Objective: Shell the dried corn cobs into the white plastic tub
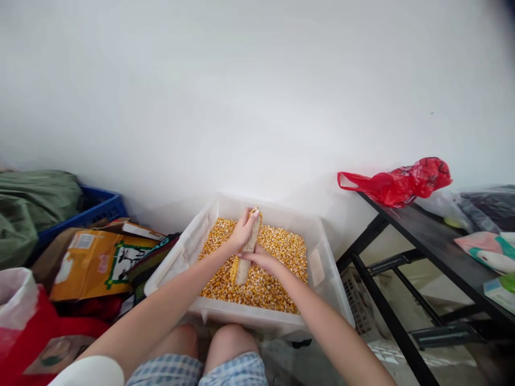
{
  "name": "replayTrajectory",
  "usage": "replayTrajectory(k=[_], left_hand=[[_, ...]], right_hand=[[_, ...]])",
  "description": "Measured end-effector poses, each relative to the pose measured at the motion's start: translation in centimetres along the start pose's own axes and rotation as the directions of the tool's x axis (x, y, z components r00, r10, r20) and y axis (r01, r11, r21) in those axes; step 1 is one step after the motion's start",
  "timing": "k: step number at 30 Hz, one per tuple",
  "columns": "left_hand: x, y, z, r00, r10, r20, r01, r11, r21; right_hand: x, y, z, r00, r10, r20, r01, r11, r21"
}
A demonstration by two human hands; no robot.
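Observation:
Both of my hands hold one partly stripped corn cob (242, 272) above a white plastic bin (263, 319). My left hand (242, 231) is closed round the cob's far end, its thumb near the tip. Lower down, my right hand (259, 257) grips the middle of the cob. Bare, pale cob faces up along most of its length, while a strip of yellow kernels still shows on the left side and at the tip. A thick layer of loose corn kernels (281, 252) covers the bin's floor.
A black table (426, 236) with a red plastic bag (402, 182) stands to the right. On the left are an orange cardboard box (94, 265), a blue crate (102, 206) and a red bag (52, 343). A white wall (257, 107) rises behind the bin.

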State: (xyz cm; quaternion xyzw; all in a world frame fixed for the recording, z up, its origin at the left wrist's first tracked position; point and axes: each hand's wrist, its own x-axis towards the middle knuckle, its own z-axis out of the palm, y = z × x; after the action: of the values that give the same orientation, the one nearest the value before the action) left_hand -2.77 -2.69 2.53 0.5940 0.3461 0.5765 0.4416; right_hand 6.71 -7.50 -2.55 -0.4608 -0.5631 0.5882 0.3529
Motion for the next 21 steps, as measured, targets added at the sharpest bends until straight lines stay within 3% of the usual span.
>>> replayTrajectory(k=[2,5,8,10,16,19,21], left_hand=[[0.3,0.0,-0.2,1.000,0.010,0.013,-0.009,0.999,-0.052],[1.0,0.0,-0.6,0.995,-0.074,0.066,0.083,0.985,-0.152],[1.4,-0.3,-1.1,0.983,-0.173,0.057,0.178,0.979,-0.096],[1.5,-0.6,-1.2,0.983,-0.173,0.054,0.174,0.984,-0.024],[1.2,-0.7,-1.4,0.994,-0.045,0.102,0.033,0.993,0.117],[1.2,-0.3,-1.5,0.983,-0.072,0.169,0.058,0.994,0.087],[1.3,-0.3,-1.5,0.968,-0.105,0.226,0.105,0.994,0.012]], right_hand=[[0.1,0.2,-0.2,1.000,-0.001,0.005,0.001,1.000,-0.008],[0.6,0.7,-0.7,0.999,-0.045,-0.006,0.044,0.994,-0.097],[1.2,1.3,-1.3,0.988,-0.150,-0.045,0.133,0.955,-0.264],[1.4,1.6,-1.7,0.981,-0.186,-0.054,0.158,0.929,-0.334],[0.9,1.4,-2.0,0.997,-0.082,0.014,0.082,0.947,-0.310],[0.5,1.0,-2.1,0.999,0.010,0.040,0.000,0.969,-0.248],[0.5,0.8,-2.2,0.999,0.006,0.033,0.002,0.969,-0.246]])
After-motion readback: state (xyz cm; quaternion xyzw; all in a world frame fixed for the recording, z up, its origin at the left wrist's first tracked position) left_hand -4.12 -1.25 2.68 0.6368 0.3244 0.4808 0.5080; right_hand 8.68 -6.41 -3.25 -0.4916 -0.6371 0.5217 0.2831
